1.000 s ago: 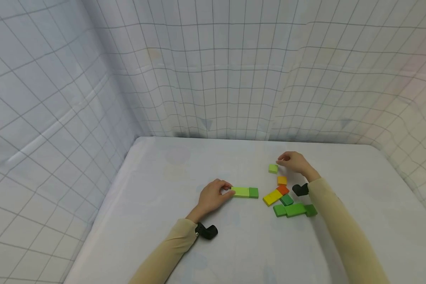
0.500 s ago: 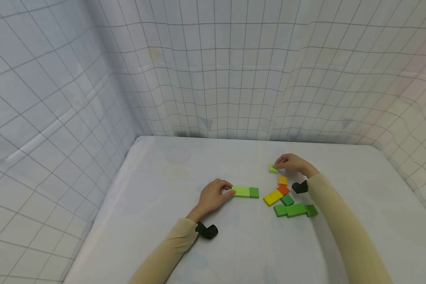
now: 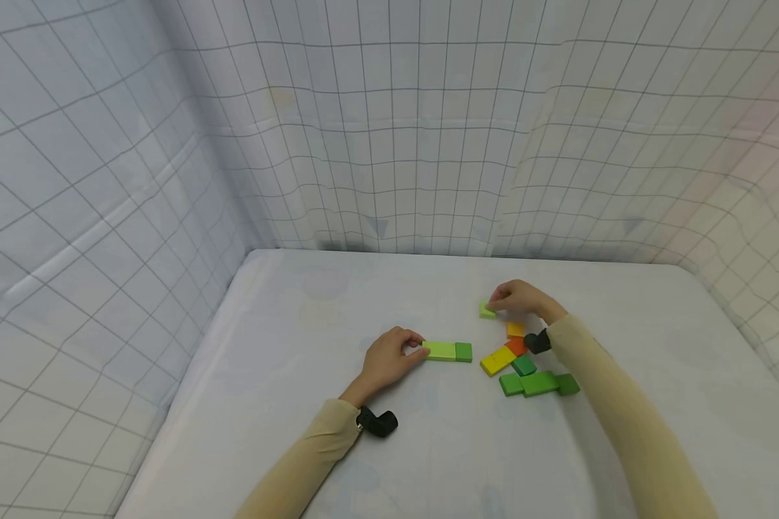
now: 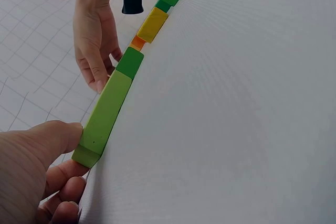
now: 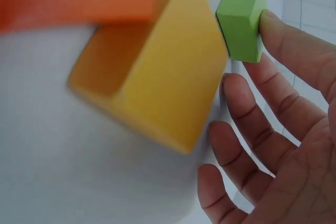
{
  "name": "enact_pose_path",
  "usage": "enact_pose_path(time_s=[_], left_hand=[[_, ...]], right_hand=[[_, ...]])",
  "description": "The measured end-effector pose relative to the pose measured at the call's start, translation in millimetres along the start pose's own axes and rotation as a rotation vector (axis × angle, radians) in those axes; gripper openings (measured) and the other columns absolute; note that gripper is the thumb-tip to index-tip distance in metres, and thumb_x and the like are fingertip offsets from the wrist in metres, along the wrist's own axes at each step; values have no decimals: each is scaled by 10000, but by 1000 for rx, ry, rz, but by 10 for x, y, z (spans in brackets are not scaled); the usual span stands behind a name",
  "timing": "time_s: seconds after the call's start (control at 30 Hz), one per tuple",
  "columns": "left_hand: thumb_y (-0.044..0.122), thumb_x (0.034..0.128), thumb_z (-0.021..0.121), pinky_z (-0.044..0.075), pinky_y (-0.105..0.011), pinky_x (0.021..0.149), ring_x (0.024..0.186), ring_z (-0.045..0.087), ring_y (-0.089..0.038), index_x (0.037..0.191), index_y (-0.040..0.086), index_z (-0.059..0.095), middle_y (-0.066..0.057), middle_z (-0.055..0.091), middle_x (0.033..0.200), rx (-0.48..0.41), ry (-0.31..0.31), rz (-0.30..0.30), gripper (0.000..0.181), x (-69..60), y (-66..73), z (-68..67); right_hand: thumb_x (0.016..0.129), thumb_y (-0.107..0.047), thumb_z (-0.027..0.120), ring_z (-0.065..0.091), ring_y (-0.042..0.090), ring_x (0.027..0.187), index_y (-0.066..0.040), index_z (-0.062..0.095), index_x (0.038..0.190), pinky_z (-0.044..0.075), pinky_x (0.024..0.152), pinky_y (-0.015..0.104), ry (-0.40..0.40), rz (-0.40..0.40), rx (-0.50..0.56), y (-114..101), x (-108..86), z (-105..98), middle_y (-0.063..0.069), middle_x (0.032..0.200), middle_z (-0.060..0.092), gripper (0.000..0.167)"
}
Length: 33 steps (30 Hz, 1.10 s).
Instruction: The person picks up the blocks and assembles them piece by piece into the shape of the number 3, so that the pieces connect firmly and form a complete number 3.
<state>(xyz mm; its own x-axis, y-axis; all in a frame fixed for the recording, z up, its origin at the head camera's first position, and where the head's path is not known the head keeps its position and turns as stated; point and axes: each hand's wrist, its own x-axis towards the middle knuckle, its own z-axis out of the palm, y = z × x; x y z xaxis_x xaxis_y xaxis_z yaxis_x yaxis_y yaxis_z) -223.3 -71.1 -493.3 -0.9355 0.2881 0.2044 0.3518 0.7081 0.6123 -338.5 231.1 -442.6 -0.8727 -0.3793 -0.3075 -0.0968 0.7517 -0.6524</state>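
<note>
My left hand [image 3: 388, 358] grips the near end of a long light green block [image 3: 442, 351] between thumb and fingers. Against that block's far end sits a small green block [image 3: 463, 352], the two forming one straight row on the white surface. Further back on the right, my right hand [image 3: 522, 297] pinches a small light green block [image 5: 241, 19] by its edge with thumb and index finger; its other fingers are loosely bent. In the right wrist view a yellow-orange block [image 5: 173, 72] stands close beside it, blurred.
Right of the row lie a yellow block [image 3: 498, 361], an orange-red block [image 3: 517, 347] and a dark green block [image 3: 524, 365], touching one another. Several green blocks [image 3: 540, 383] lie in front of them. A grid-patterned curtain [image 3: 389, 144] hangs behind the table [image 3: 337, 288].
The right hand has come down onto the small light green block and shifted it a little to the left. My left hand and the row stay where they were.
</note>
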Motion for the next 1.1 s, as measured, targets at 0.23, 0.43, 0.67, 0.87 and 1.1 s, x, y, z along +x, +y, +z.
enact_pose_path(time_s=[0.23,0.43,0.67,0.87,1.1], left_hand=[[392,873,665,395,-245,620,694,484,-65,1034,169,707,80,585,885,10,-12,-14,278,6,-6,17],[389,876,662,394,-240,621,695,484,-63,1032,173,704,83,585,889,16,-8,-16,270,11,-18,36],[392,876,661,394,-239,622,692,480,-60,1028,172,704,88,580,883,17,-6,-15,271,16,-21,38],[388,875,663,396,-240,622,692,483,-61,1024,170,704,86,585,886,16,-5,-18,268,11,-20,37],[390,876,662,392,-242,623,693,480,-65,1029,168,703,83,583,889,12,-8,-24,273,11,-18,35]], right_hand=[[888,-272,680,455,203,770,-56,632,904,366,682,314,-19,3,-38,-115,31,93,41,817,560,223],[892,-269,674,481,212,793,-63,640,927,395,700,313,-38,-18,-72,-200,-10,153,44,861,591,212],[889,-259,676,481,220,828,-67,652,919,387,733,337,-41,-68,-84,-240,-73,214,35,887,612,196],[879,-277,691,481,215,821,-90,657,905,384,713,335,-55,-84,-71,-241,-112,290,23,876,606,192],[884,-280,686,477,209,777,-109,653,895,385,671,324,-61,-91,-92,-289,-174,354,24,850,591,175]])
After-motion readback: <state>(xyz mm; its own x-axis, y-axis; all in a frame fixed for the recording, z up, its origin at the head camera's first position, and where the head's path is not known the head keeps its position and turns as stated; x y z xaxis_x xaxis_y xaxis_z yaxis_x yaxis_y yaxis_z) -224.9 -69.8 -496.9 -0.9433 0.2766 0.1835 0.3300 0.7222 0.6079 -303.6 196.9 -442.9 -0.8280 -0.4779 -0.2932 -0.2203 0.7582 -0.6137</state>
